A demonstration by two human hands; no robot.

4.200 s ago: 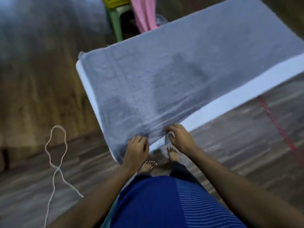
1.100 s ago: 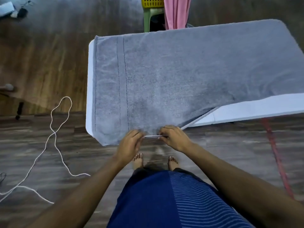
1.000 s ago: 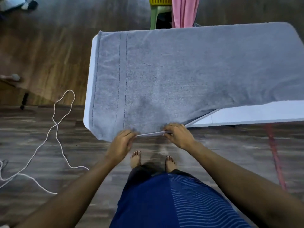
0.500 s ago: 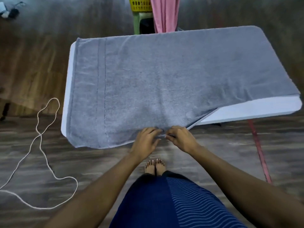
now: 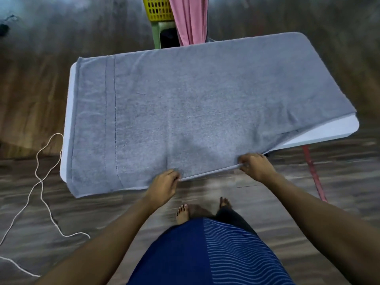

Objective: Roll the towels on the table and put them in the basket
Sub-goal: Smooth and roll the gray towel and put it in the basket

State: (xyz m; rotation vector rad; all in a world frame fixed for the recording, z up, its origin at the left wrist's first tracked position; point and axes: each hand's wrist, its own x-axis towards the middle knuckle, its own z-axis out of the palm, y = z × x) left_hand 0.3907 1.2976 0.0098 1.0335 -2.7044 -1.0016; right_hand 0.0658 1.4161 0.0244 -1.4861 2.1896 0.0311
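Observation:
A large grey towel (image 5: 185, 103) lies spread flat over a white table (image 5: 329, 132), covering nearly all of it and hanging a little past the near edge. My left hand (image 5: 164, 185) pinches the towel's near hem left of centre. My right hand (image 5: 255, 166) pinches the same hem further right, with the edge drawn taut between them. A yellow mesh basket (image 5: 159, 9) stands beyond the table's far side on a green stool (image 5: 157, 33). A pink towel (image 5: 191, 19) hangs next to the basket.
A white cord (image 5: 44, 182) loops over the wooden floor left of the table. A red strap (image 5: 313, 173) runs along the floor at the right. My bare feet (image 5: 183, 212) stand just before the table's near edge.
My hands have slid apart along the near hem, the right one moving well to the right. The hem is now stretched straighter, and I have stepped slightly right.

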